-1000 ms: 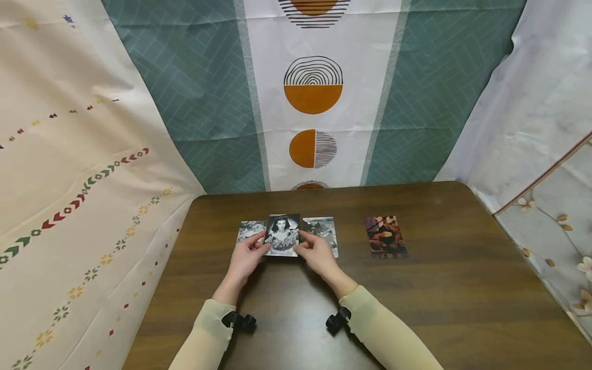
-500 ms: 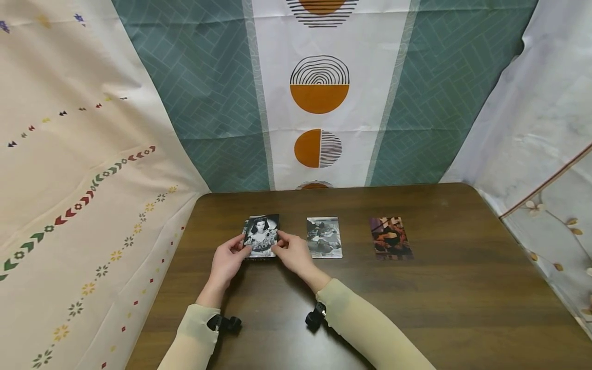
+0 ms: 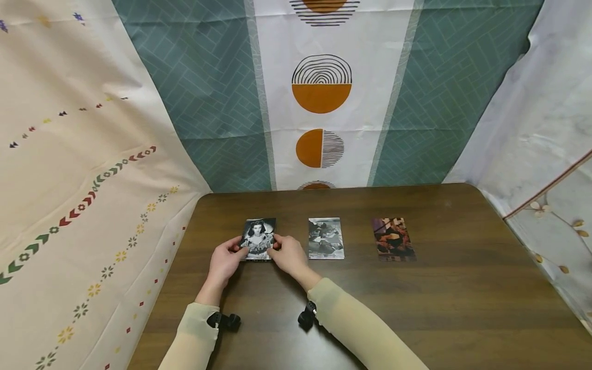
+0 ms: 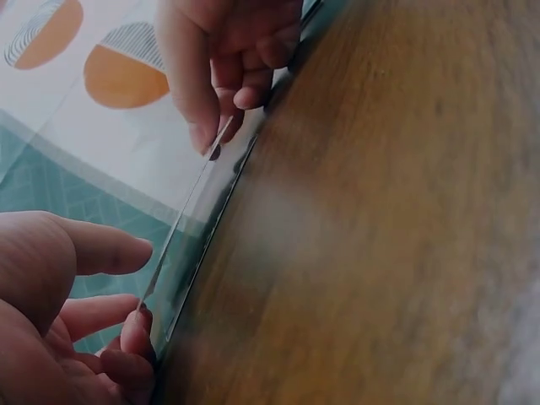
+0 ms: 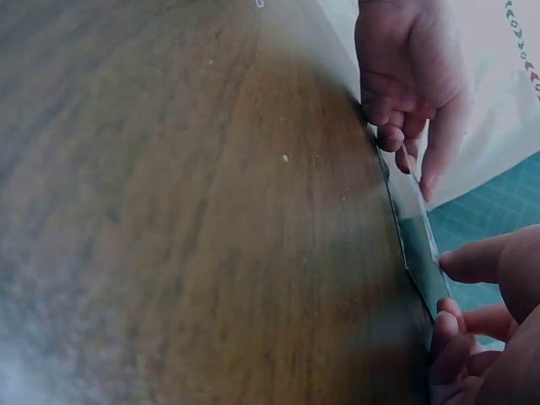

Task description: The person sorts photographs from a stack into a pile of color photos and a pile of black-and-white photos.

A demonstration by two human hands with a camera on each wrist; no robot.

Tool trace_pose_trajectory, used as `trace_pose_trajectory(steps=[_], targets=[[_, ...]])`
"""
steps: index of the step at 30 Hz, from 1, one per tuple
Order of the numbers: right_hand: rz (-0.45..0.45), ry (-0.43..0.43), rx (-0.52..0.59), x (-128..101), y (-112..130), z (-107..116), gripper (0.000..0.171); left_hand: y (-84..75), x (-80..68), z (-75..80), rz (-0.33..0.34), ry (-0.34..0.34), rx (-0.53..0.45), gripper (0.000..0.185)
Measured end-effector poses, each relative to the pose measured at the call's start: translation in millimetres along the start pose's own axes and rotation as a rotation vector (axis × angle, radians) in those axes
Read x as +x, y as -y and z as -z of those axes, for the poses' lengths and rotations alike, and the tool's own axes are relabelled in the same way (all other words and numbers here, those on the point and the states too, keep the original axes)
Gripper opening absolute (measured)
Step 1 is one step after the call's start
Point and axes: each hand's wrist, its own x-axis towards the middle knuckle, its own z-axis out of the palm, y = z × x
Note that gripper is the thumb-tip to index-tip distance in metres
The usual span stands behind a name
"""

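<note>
My left hand [image 3: 224, 261] and right hand [image 3: 291, 256] pinch the side edges of a black-and-white portrait photo [image 3: 259, 239], left of the table's middle. In the left wrist view this photo [image 4: 182, 209] appears edge-on, close above a second photo's dark edge [image 4: 213, 236] lying on the table. From the head, that lower photo is almost wholly covered. In the right wrist view the right thumb [image 5: 464, 260] and fingers meet the near edge, with the left hand [image 5: 413, 67] at the far one. A black-and-white photo of a scene [image 3: 326, 239] lies just right of my right hand.
Further right on the brown wooden table [image 3: 462, 288] lies a dark, reddish colour photo [image 3: 395, 239]. A green and white cloth [image 3: 319, 103] with orange circles hangs behind the table. Patterned pale cloths flank it left and right.
Both hands have carried the portrait photo left, from between two table photos to over the leftmost one, and lowered it slightly. The middle photo is now uncovered. The head view has shifted slightly.
</note>
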Motion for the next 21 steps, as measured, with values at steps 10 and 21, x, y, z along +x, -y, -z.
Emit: trace_pose_trajectory(steps=[10,21], targets=[[0.033,0.008,-0.155,2.8,1.0,-5.0,0.031,-1.3,-0.8,-1.0,-0.011,0.007,0.101,0.051],[0.044,-0.006,-0.199,1.3,1.5,-6.8,0.013,-0.7,4.8,-3.4,-0.003,-0.007,0.12,0.05]])
